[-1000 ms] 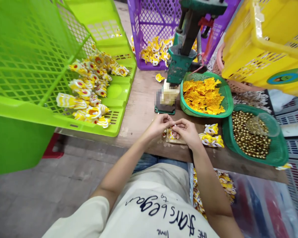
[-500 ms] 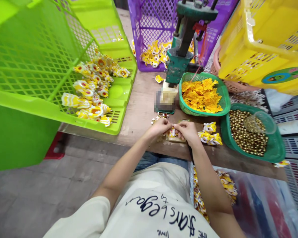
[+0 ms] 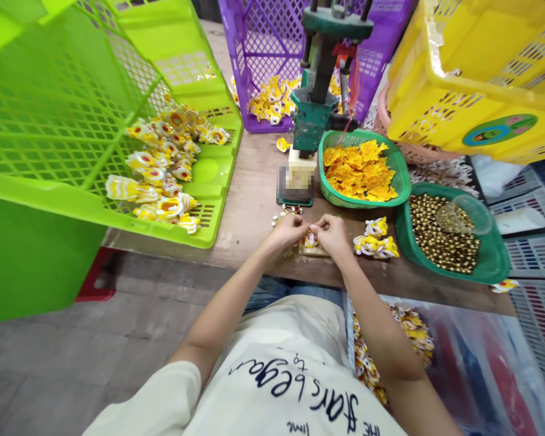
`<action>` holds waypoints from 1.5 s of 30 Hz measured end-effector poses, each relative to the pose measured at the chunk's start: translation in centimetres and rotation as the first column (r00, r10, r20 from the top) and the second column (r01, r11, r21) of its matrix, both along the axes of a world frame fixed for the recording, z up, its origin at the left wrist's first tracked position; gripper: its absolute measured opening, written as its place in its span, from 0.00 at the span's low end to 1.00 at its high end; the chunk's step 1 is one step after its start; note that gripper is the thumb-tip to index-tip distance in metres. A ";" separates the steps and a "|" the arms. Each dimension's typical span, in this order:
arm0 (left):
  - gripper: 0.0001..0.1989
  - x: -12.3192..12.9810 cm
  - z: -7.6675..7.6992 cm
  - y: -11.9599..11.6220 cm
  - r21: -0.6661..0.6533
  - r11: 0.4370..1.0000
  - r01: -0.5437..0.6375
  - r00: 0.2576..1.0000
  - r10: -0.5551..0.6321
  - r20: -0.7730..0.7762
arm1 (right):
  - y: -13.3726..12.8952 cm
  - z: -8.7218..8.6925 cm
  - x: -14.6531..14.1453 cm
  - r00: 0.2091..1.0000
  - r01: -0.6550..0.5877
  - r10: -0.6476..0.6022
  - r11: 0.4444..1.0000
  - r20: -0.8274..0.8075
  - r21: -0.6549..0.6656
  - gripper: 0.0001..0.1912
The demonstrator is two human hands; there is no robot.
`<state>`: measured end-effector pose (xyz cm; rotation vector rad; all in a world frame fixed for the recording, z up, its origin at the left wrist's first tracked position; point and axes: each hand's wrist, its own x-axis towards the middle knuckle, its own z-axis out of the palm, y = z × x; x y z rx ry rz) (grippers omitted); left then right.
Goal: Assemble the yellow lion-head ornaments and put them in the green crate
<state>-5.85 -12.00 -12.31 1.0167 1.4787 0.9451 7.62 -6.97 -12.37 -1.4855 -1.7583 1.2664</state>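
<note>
My left hand (image 3: 287, 234) and my right hand (image 3: 333, 236) meet over a small wooden block (image 3: 317, 251) at the table's front. Both pinch with thumb and forefinger, fingertips nearly touching; what they grip is too small to make out. Just below the fingertips, a small yellow-and-white figure (image 3: 309, 240) with red marks rests at the block. Beyond my left hand lie small white-and-red bits (image 3: 287, 212). Several yellow-and-white figures (image 3: 375, 241) lie to the right of my right hand.
A green press (image 3: 315, 112) stands ahead. Right of it are a green basket of orange-yellow pieces (image 3: 358, 172) and another of gold beads (image 3: 445, 233). A lime crate (image 3: 211, 212) with figures lies left; purple (image 3: 254, 128) and yellow crates (image 3: 436, 109) stand behind.
The view has shifted slightly, so the scene sits a little further left. My right hand's fingers have drawn up off the figure's side; both hands still pinch over the block.
</note>
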 end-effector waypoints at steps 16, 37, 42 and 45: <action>0.11 0.8 -2.3 0.1 0.091 0.986 -0.140 0.988 0.133 0.081 | -8.1 0.2 10.0 0.778 -0.007 -0.095 0.987 0.622 0.160 0.13; 0.10 0.4 -2.3 0.4 0.036 0.993 -0.116 0.988 0.112 0.111 | -12.1 1.9 9.2 0.847 -0.183 0.039 0.958 0.531 0.222 0.23; 0.09 0.2 -1.7 0.2 0.008 0.993 -0.121 0.976 0.117 0.186 | -12.3 1.7 9.2 0.865 -0.168 0.059 0.970 0.498 0.178 0.22; 0.08 0.0 -1.5 -0.2 -0.016 0.992 -0.123 0.962 0.123 0.242 | -12.5 2.1 9.7 0.924 -0.057 -0.024 0.978 0.380 0.201 0.23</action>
